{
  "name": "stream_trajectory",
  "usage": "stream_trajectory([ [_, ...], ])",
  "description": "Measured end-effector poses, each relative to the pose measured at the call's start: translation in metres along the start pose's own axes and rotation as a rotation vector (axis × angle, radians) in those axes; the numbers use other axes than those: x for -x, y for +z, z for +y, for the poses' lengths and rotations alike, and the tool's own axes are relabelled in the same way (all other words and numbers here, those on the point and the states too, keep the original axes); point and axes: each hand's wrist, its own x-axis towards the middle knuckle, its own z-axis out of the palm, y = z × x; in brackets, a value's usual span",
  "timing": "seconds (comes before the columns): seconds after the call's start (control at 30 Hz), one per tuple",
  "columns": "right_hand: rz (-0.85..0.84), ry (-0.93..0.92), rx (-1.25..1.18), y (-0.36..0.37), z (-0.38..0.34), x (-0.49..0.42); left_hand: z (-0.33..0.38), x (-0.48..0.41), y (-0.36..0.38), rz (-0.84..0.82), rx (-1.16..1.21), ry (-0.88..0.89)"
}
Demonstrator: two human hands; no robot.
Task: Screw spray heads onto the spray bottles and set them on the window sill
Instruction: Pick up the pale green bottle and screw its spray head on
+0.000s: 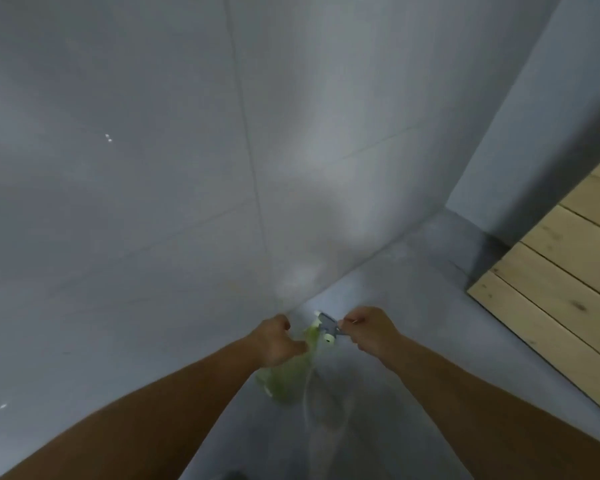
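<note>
Green spray bottle point(284, 375) — tilted, held in front of the grey wall point(153, 168), left hand point(278, 341) closed around its upper body. Spray head point(327, 328) at the bottle's neck — pinched in right hand point(371, 329) fingertips. Blurred; seating of thread indiscernible.

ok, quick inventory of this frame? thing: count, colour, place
bottle: 1, translucent green, low centre, tilted, held in left hand
spray head: 1, grey with pale nozzle, at the bottle's top, held by right hand; whether it is screwed on is too blurred to tell
wall: 1, grey, tiled, left and centre
planks: several, pale wood, right edge
left hand: 1, grip on bottle
right hand: 1, grip on spray head
</note>
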Motion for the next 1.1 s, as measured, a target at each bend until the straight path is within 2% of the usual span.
stream_trajectory([
  [0.17,0.048,0.046,0.002,0.038,0.036,-0.053,-0.028,-0.042,0.019,0.050,-0.172,-0.039],
  [0.23,0.073,0.095,0.006,0.049,0.045,-0.066,-0.039,-0.058,0.030,0.021,-0.242,-0.057],
  [0.33,0.121,0.082,0.137,0.056,0.052,-0.077,-0.049,-0.071,0.039,-0.021,-0.263,-0.046],
  [0.47,0.167,0.109,0.157,0.064,0.056,-0.087,-0.057,-0.080,0.046,-0.047,-0.237,-0.026],
  [0.6,0.088,0.138,0.116,0.071,0.048,-0.091,-0.060,-0.082,0.047,-0.041,-0.229,-0.014],
  [0.73,0.018,0.198,-0.066,0.073,0.048,-0.093,-0.062,-0.076,0.050,-0.031,-0.196,-0.010],
  [0.9,-0.057,0.238,-0.388,0.029,0.033,-0.060,-0.044,-0.053,0.037,-0.016,-0.080,0.044],
  [1.0,-0.092,0.183,-0.433,-0.014,0.015,-0.029,-0.018,-0.030,0.020,-0.008,-0.021,0.099],
  [1.1,-0.047,0.123,-0.449,-0.063,-0.007,0.009,0.017,0.007,0.004,0.010,-0.012,0.175],
])
